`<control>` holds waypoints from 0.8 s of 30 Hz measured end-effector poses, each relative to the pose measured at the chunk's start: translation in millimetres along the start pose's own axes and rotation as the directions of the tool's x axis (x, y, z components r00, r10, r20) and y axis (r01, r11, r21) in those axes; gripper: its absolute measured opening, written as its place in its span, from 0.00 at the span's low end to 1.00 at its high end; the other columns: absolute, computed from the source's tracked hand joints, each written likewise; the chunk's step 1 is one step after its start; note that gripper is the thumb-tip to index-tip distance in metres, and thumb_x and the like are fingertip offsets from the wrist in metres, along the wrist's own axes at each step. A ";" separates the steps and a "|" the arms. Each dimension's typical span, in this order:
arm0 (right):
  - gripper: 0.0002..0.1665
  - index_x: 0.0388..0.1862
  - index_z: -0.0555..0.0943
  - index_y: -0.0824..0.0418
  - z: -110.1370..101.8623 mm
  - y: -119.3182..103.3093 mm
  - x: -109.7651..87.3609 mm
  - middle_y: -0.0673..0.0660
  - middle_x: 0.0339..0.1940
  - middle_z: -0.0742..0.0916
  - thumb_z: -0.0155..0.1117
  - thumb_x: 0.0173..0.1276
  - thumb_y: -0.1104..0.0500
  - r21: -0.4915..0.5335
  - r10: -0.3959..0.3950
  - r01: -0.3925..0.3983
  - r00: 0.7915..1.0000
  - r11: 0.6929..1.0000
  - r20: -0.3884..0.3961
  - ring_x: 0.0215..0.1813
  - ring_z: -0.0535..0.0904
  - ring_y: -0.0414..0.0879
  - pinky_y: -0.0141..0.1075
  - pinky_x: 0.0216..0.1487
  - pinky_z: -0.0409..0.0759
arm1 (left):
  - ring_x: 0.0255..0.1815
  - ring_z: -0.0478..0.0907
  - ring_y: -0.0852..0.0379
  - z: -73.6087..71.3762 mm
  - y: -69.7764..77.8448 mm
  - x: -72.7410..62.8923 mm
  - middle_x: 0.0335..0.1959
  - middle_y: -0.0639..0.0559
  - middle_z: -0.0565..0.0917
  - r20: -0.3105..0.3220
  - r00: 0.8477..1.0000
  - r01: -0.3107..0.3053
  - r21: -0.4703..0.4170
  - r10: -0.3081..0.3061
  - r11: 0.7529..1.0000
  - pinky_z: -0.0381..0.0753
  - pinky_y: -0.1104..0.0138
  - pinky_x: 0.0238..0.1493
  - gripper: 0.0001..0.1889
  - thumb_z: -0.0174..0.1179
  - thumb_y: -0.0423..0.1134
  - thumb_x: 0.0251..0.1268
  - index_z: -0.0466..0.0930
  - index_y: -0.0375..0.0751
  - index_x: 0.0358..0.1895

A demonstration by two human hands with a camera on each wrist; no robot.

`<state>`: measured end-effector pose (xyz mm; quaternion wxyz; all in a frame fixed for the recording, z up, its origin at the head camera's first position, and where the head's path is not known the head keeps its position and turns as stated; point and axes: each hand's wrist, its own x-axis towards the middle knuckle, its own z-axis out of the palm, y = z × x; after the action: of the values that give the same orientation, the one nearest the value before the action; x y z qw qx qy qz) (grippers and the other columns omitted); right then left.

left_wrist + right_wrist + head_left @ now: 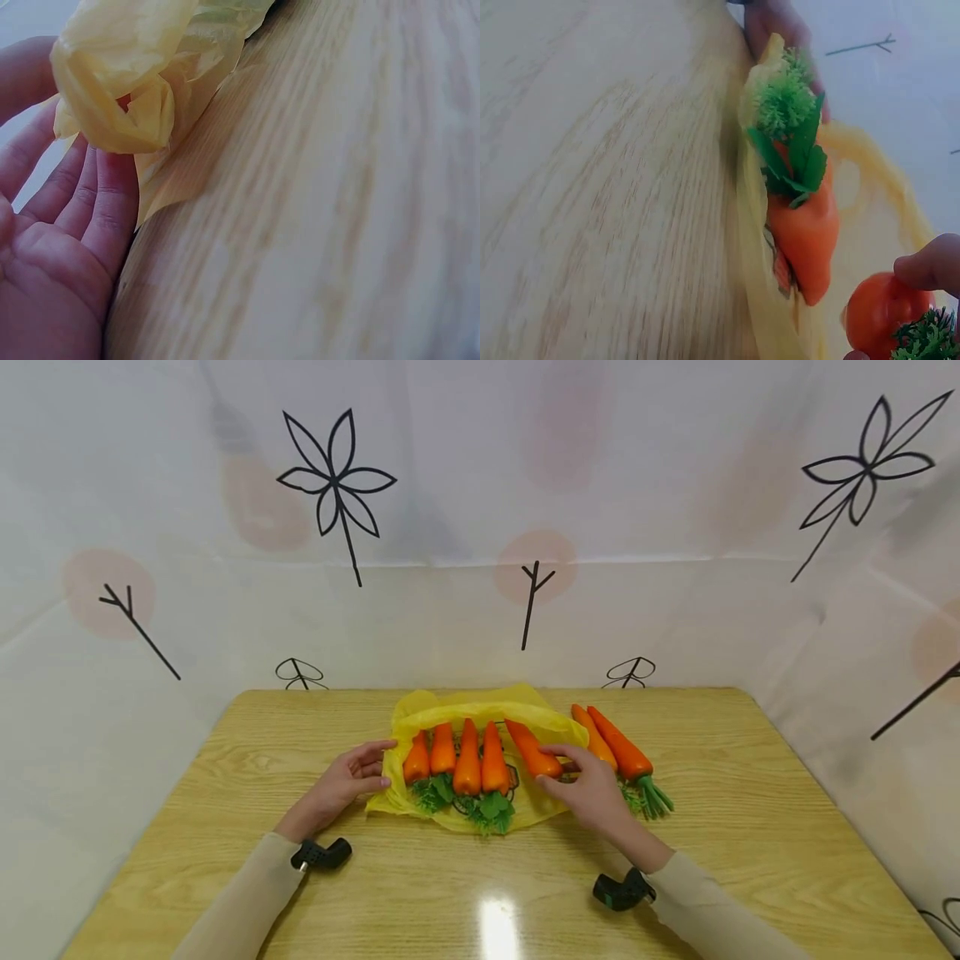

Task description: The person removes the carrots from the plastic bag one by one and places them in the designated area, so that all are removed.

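Several orange carrots [468,758] with green leafy tops lie side by side on a yellow plastic bag [540,803]. My right hand [592,782] pinches another carrot [531,748] by its thick end between thumb and fingers, and its tip points away over the bag. In the right wrist view, the round end of this carrot [881,315] shows between the fingertips. My left hand [341,783] holds the bag's left edge; in the left wrist view, the bunched yellow rim [112,112] sits between thumb and fingers and hides the fingertips.
Two more carrots [621,745] lie on the wooden table [337,893] to the right of the bag, partly behind my right hand. A pale curtain [450,618] with drawn flowers and twigs stands along the table's back edge.
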<state>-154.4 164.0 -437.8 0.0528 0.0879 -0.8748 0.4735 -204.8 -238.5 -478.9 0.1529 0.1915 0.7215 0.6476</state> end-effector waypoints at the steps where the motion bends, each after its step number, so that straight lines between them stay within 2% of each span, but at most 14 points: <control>1: 0.25 0.58 0.83 0.55 -1.2 -0.3 -0.7 0.60 0.58 0.83 0.76 0.61 0.57 0.006 0.002 -0.002 1.000 1.000 0.000 0.50 0.82 0.54 0.36 0.35 0.81 | 0.49 0.74 0.57 0.3 0.6 -0.4 0.65 0.39 0.67 -0.002 1.000 0.006 0.000 -0.006 1.000 0.79 0.68 0.45 0.34 0.65 0.32 0.67 0.62 0.36 0.75; 7: 0.24 0.57 0.84 0.56 -8.7 -0.2 -3.6 0.59 0.55 0.84 0.76 0.61 0.59 0.014 -0.021 0.021 1.000 1.000 -0.001 0.49 0.82 0.53 0.35 0.36 0.81 | 0.49 0.73 0.57 0.8 0.8 -0.2 0.67 0.37 0.66 -0.006 1.000 0.014 0.002 -0.014 1.000 0.79 0.68 0.46 0.34 0.65 0.32 0.67 0.62 0.36 0.75; 15: 0.24 0.58 0.83 0.54 -20.5 0.0 -9.0 0.57 0.54 0.85 0.76 0.62 0.56 -0.014 -0.026 0.026 1.000 1.000 0.011 0.47 0.82 0.50 0.35 0.37 0.81 | 0.49 0.74 0.57 0.3 1.0 -0.1 0.64 0.39 0.67 -0.007 1.000 0.008 0.011 -0.008 1.000 0.79 0.68 0.45 0.34 0.64 0.32 0.68 0.62 0.36 0.75; 19: 0.25 0.58 0.83 0.52 -26.9 1.2 -13.0 0.55 0.47 0.86 0.76 0.62 0.56 -0.029 -0.023 0.024 1.000 0.999 0.016 0.43 0.80 0.48 0.35 0.33 0.79 | 0.45 0.73 0.57 0.3 1.1 0.2 0.60 0.40 0.69 0.000 1.000 0.003 0.003 -0.003 1.000 0.79 0.68 0.42 0.34 0.64 0.31 0.68 0.62 0.35 0.74; 24: 0.25 0.58 0.83 0.53 -38.3 1.6 -16.4 0.54 0.42 0.85 0.76 0.62 0.54 -0.039 -0.039 0.040 0.999 0.998 0.024 0.40 0.78 0.49 0.34 0.32 0.78 | 0.44 0.73 0.57 0.2 0.8 0.8 0.58 0.41 0.70 0.004 1.000 -0.001 -0.002 0.001 1.000 0.79 0.68 0.42 0.34 0.64 0.31 0.68 0.62 0.35 0.75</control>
<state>-138.4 198.7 -421.1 0.0535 0.1097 -0.8827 0.4539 -205.4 -237.8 -478.2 0.1542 0.1930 0.7203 0.6482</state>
